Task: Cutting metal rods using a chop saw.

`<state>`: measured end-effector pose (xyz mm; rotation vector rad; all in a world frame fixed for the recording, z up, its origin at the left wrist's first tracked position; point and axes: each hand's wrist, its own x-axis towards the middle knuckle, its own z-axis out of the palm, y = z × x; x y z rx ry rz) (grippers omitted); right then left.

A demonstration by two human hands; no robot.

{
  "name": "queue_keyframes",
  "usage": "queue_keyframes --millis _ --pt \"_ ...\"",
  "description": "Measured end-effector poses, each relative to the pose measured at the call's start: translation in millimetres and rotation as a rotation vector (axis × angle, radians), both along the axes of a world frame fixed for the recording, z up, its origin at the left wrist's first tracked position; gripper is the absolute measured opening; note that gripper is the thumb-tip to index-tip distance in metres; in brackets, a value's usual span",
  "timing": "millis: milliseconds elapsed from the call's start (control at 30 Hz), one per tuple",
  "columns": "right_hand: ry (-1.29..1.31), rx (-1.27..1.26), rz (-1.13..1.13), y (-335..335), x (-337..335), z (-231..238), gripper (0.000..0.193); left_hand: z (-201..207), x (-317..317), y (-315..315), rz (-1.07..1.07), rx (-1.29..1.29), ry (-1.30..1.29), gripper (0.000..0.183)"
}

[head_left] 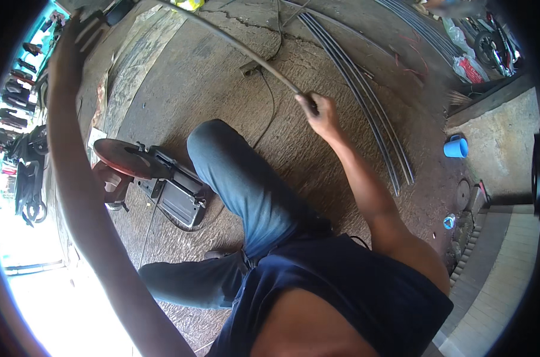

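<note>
- Long rod (246, 50): beyond the bent knee (213, 134), long axis slanting from the right hand (322, 116) toward the upper left.
- Right hand: clamped round the near end.
- Left hand (85, 38): fingers spread, dimly lit; contact unclear.
- Rod's far end: cut off at the top edge.

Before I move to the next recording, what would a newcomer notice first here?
Probably the long rod gripped in the right hand, slanting to the picture's top edge. Next, the machine with a big round disc on the floor, left of centre. The bright blue mug also stands out, toward the right.
</note>
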<state>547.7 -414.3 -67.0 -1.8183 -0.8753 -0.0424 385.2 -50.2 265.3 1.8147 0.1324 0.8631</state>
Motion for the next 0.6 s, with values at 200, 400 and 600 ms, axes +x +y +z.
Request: queue_keyframes --millis 200,400,600 --pt "-0.094 -0.252 -0.313 -80 3 -36 0.035 -59 24 -53 0.03 0.138 0.253 0.05" --pt "-0.008 -0.416 -0.488 -160 17 -135 0.039 -112 -1 -46 0.063 0.103 0.41 0.047" --pt "0.298 -0.786 -0.672 -186 23 -215 0.054 -135 -39 -31 0.209 0.042 0.458 0.045"
